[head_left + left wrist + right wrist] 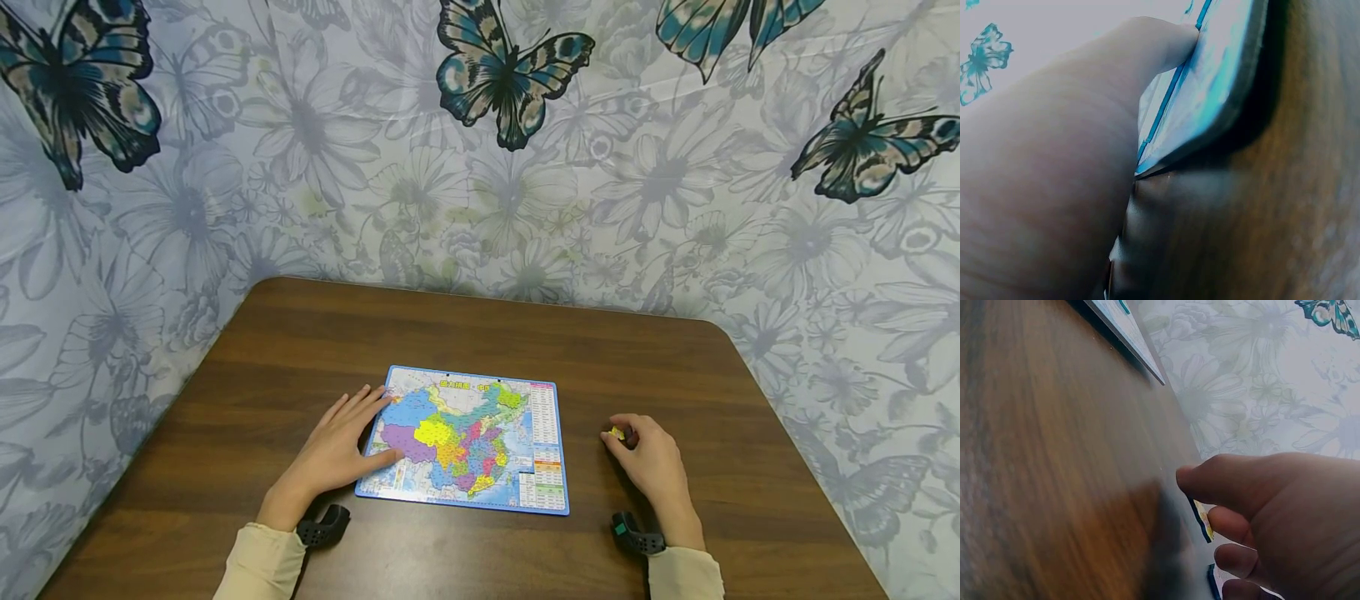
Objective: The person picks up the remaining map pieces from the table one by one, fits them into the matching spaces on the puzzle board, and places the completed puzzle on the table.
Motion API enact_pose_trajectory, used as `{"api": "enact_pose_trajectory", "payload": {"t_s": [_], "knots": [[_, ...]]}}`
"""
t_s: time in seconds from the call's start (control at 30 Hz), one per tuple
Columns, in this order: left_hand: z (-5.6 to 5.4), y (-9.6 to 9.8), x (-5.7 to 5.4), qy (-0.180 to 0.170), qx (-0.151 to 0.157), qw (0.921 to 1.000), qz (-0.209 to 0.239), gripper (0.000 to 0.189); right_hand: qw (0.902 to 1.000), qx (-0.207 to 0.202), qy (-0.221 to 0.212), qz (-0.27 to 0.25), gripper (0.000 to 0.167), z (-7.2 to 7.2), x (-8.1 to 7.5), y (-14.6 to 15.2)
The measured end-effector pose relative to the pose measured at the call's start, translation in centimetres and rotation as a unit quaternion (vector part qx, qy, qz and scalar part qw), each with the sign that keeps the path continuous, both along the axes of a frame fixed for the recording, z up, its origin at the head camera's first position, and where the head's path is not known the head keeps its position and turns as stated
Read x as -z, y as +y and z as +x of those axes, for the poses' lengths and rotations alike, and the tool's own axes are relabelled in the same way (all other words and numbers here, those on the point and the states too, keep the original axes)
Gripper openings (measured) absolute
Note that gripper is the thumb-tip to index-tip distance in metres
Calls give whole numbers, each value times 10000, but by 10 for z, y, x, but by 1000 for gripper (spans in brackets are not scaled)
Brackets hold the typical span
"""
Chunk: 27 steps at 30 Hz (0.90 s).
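Observation:
A map puzzle board (480, 437) with a blue border and brightly coloured regions lies flat on the table. My left hand (337, 442) rests at its left edge, fingers stretched out, with the thumb over the lower left part; the left wrist view shows the thumb (1166, 44) at the board's rim. To the right of the board, above the table, my right hand (652, 458) pinches a small yellow puzzle piece (1202, 519) between thumb and fingers. A second dark-edged, pale piece (1214, 581) shows by the lower fingers in the right wrist view.
The brown wooden table (480, 329) has rounded far corners and reaches close to a patterned backdrop (315, 167) with flowers and butterflies. A black wrist strap (324, 527) sits on the left wrist, and another strap (637, 535) on the right.

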<state>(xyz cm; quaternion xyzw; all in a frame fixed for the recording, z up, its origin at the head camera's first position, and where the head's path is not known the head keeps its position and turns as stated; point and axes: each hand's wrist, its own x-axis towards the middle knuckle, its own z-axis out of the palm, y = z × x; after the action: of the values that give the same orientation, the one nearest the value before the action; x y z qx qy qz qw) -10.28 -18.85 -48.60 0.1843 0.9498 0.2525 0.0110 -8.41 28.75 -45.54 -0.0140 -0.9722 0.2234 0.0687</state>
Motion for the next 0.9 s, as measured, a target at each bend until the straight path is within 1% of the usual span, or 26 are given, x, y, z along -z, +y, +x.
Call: {"api": "enact_pose_trajectory", "payload": {"t_s": [0.23, 0.57, 0.9], "knots": [[1, 0, -1, 18, 4, 10000, 43, 95, 9996, -49, 250, -112, 29, 1, 0, -2], [1, 0, -1, 25, -2, 10000, 49, 95, 9990, -6, 360, -263, 29, 0, 1, -7], [1, 0, -2, -19, -12, 10000, 64, 95, 9982, 3, 495, -352, 29, 0, -2, -12]]}}
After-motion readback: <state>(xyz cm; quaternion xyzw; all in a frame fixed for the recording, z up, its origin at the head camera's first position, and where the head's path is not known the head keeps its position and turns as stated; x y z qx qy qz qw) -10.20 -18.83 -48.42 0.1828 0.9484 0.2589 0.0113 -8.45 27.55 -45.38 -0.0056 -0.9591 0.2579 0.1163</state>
